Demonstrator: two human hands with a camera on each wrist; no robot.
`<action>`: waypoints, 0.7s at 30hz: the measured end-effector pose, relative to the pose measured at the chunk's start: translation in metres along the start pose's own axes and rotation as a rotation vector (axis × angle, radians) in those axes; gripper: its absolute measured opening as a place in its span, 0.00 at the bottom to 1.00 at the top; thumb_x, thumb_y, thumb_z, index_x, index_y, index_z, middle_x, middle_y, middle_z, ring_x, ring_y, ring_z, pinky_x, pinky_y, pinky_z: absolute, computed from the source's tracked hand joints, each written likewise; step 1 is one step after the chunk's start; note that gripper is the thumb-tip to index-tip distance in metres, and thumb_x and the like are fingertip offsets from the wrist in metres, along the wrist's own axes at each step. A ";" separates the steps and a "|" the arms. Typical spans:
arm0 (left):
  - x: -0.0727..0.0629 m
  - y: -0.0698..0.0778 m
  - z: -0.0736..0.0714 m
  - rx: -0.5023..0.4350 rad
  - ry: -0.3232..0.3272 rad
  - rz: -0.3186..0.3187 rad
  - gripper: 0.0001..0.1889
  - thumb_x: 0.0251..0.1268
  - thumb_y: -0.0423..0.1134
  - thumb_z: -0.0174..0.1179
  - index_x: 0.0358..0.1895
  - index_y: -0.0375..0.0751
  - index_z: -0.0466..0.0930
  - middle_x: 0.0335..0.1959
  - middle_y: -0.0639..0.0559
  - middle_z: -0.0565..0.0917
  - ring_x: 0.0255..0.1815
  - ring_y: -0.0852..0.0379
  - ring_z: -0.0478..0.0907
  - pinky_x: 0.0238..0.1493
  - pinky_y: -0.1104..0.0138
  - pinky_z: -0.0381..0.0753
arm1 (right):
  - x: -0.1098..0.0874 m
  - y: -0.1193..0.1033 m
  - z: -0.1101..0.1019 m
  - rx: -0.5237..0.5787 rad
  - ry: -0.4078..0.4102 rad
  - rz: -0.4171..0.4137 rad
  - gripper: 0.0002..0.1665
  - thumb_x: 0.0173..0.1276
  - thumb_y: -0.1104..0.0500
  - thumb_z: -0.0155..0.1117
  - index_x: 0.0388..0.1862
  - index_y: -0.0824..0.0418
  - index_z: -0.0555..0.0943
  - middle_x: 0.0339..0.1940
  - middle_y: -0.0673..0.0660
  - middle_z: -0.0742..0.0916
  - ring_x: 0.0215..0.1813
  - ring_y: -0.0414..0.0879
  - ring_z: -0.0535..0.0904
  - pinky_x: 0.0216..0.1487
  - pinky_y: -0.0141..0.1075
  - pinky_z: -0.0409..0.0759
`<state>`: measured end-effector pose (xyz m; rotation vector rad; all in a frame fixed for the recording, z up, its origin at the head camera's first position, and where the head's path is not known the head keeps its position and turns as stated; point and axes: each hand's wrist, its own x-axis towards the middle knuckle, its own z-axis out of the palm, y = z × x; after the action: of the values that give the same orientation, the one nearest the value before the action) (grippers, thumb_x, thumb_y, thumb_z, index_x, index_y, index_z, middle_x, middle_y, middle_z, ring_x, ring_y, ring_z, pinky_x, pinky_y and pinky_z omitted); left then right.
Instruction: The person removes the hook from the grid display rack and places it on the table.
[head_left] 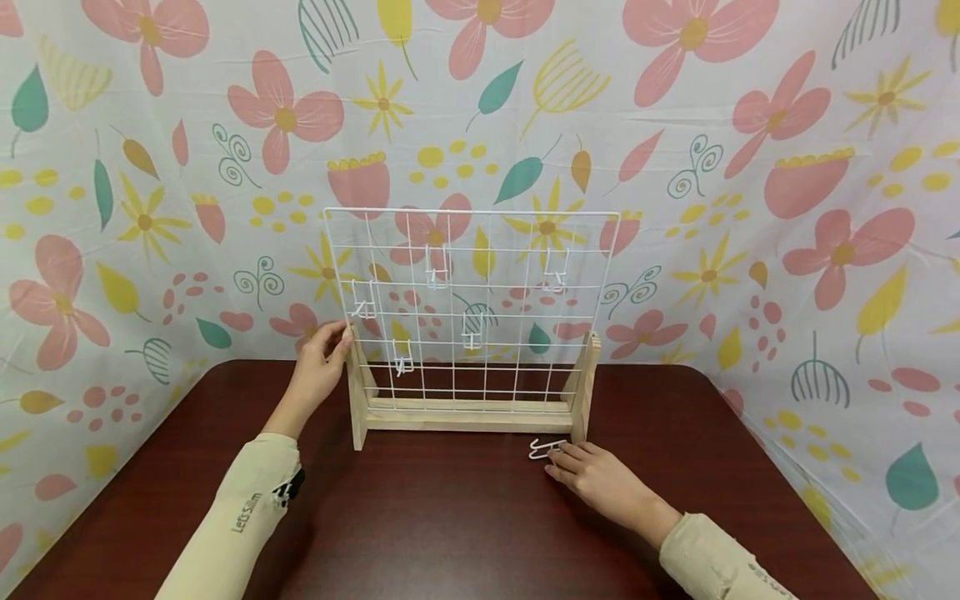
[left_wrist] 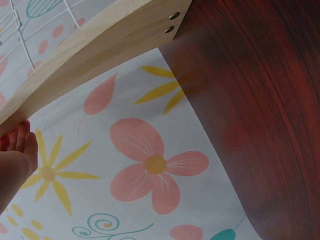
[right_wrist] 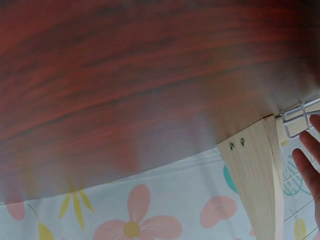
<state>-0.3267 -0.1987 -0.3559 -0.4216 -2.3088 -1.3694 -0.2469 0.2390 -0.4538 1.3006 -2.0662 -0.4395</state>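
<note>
My left hand (head_left: pixel 320 365) grips the upper end of the left wooden upright (head_left: pixel 357 400) of a display stand; in the left wrist view its bent fingers (left_wrist: pixel 20 139) lie against the wood. A white wire grid (head_left: pixel 487 275) stands upright between the stand's two sides. At the foot of the right upright (right_wrist: pixel 252 172), my right hand (head_left: pixel 596 479) reaches low over the table. Its fairly straight fingers (right_wrist: pixel 309 157) touch or overlap one end of a white wire hook (head_left: pixel 538 450). The thumb's contact with the hook is hidden.
Several white hooks hang on the grid, among them one at upper right (head_left: pixel 556 271) and one at lower left (head_left: pixel 403 358). A dark red wooden table (head_left: pixel 435 517) carries the stand. A flower-printed cloth (head_left: pixel 150 275) hangs behind and at both sides.
</note>
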 end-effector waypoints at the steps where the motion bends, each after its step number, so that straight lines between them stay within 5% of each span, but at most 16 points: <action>1: 0.000 0.000 0.000 0.003 0.000 0.006 0.19 0.75 0.35 0.49 0.62 0.25 0.68 0.54 0.30 0.75 0.57 0.40 0.72 0.49 0.77 0.74 | 0.000 0.000 0.000 0.005 0.003 0.001 0.17 0.57 0.60 0.56 0.42 0.55 0.87 0.45 0.53 0.87 0.48 0.47 0.82 0.48 0.40 0.80; 10: 0.000 0.004 -0.001 -0.009 -0.008 -0.014 0.20 0.75 0.33 0.49 0.62 0.24 0.67 0.54 0.30 0.75 0.56 0.42 0.73 0.48 0.79 0.71 | -0.001 0.000 0.004 0.045 0.057 0.006 0.16 0.71 0.53 0.53 0.41 0.55 0.88 0.44 0.54 0.87 0.46 0.48 0.83 0.45 0.40 0.81; 17: -0.006 0.026 -0.004 -0.013 -0.015 -0.029 0.18 0.74 0.28 0.47 0.61 0.19 0.66 0.53 0.26 0.73 0.56 0.37 0.72 0.48 0.78 0.72 | -0.002 -0.002 0.004 0.025 0.071 -0.015 0.25 0.77 0.50 0.42 0.41 0.54 0.88 0.44 0.53 0.87 0.46 0.48 0.83 0.44 0.40 0.81; 21: -0.003 0.015 -0.002 -0.009 -0.016 -0.030 0.19 0.75 0.32 0.48 0.62 0.22 0.67 0.55 0.29 0.74 0.58 0.40 0.72 0.54 0.70 0.74 | -0.002 -0.003 0.003 0.020 0.072 -0.018 0.23 0.76 0.50 0.43 0.41 0.53 0.88 0.44 0.53 0.87 0.45 0.48 0.82 0.44 0.39 0.80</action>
<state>-0.3163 -0.1934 -0.3451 -0.4038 -2.3312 -1.3962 -0.2461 0.2388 -0.4587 1.3285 -2.0051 -0.3759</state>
